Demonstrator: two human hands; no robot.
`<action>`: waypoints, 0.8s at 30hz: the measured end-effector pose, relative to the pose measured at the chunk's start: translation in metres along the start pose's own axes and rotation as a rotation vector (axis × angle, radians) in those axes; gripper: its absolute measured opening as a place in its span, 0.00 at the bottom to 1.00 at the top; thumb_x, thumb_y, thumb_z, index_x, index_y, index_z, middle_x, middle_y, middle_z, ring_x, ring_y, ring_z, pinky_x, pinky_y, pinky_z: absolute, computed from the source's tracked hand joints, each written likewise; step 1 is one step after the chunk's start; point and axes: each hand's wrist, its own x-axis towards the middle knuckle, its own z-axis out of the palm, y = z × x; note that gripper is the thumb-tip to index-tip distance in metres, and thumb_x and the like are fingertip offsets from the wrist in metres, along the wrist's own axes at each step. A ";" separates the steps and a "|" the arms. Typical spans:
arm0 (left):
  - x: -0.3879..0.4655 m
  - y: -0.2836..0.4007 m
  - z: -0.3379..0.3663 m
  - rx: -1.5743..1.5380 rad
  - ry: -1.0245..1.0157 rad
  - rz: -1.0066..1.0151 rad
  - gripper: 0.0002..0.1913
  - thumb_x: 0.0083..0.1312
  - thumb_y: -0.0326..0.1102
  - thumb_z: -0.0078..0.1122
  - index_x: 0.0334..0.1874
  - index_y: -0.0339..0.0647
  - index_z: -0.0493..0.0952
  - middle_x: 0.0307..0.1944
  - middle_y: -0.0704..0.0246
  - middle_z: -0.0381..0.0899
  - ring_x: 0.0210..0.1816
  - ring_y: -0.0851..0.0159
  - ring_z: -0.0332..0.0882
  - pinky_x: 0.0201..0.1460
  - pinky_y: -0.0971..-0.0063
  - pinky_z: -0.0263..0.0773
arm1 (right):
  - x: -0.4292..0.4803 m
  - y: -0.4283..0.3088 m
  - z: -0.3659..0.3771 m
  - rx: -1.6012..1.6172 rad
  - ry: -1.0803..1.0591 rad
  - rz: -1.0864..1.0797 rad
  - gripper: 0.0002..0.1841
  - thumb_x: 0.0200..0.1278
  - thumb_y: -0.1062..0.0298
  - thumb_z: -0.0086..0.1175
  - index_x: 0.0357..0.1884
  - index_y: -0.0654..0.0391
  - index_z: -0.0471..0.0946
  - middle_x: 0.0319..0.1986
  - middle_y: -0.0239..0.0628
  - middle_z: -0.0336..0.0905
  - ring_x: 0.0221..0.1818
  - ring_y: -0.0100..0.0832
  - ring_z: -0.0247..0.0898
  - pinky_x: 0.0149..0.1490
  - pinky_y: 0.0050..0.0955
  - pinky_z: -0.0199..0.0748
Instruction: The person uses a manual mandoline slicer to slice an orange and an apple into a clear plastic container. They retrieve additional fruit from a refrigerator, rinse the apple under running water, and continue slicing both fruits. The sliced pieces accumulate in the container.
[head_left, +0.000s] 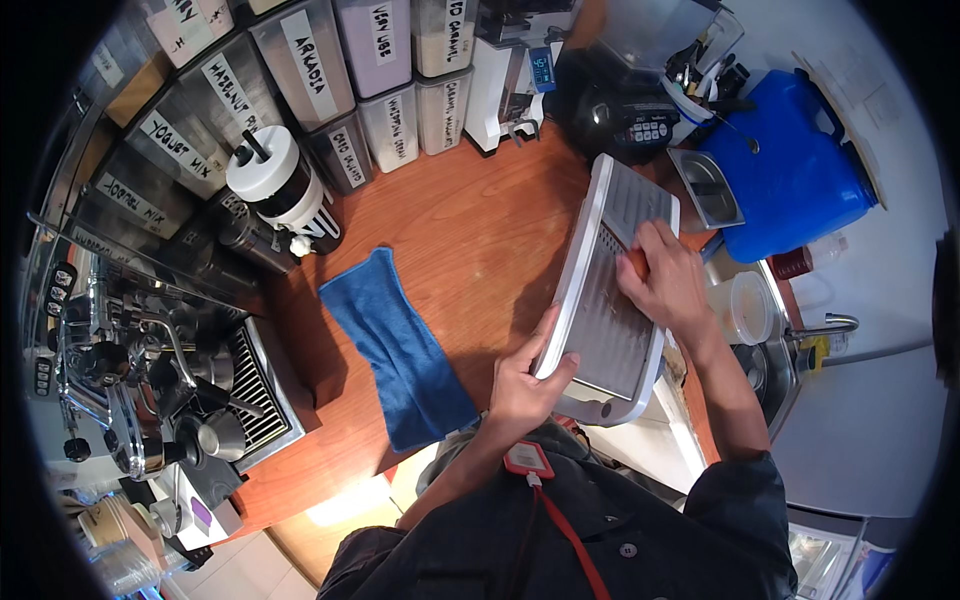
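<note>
A flat white-framed unit (577, 281) with a ridged grey metal face is tilted in front of me, at the right part of the wooden counter. My left hand (527, 379) grips its left edge, thumb on the front. Against the metal face, my right hand (660, 274) is closed around a small orange-brown object (638, 264), mostly hidden by the fingers. I cannot tell what that object is. Small pale marks or bits show on the metal below it. Left of the unit, a blue cloth (397, 352) lies on the wooden counter (457, 217).
Labelled powder containers (307, 67) line the back left behind a white-topped black dispenser (289, 187). An espresso machine (112, 367) stands at left. To the right are a black blender base (622, 120), a steel pan (705, 187), a blue jerrycan (795, 165) and a sink faucet (832, 324).
</note>
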 end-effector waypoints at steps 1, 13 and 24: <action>0.000 0.000 0.000 0.044 -0.003 0.002 0.35 0.69 0.30 0.68 0.79 0.37 0.68 0.63 0.55 0.85 0.57 0.74 0.81 0.61 0.76 0.76 | 0.010 0.002 0.005 -0.018 0.014 0.036 0.17 0.65 0.55 0.61 0.42 0.58 0.73 0.38 0.45 0.78 0.33 0.55 0.81 0.38 0.49 0.79; 0.001 -0.003 0.000 0.164 0.020 0.082 0.35 0.70 0.32 0.68 0.79 0.41 0.68 0.62 0.55 0.86 0.59 0.72 0.82 0.63 0.75 0.75 | 0.053 0.033 -0.025 0.235 -0.146 -0.100 0.18 0.67 0.58 0.63 0.56 0.53 0.81 0.49 0.47 0.79 0.53 0.47 0.80 0.57 0.44 0.77; 0.002 -0.001 0.001 0.160 0.029 0.162 0.35 0.69 0.31 0.67 0.79 0.41 0.68 0.61 0.55 0.86 0.58 0.72 0.83 0.62 0.75 0.76 | 0.060 0.051 -0.030 0.198 -0.149 -0.001 0.21 0.57 0.65 0.70 0.54 0.58 0.84 0.50 0.47 0.80 0.48 0.48 0.82 0.59 0.41 0.79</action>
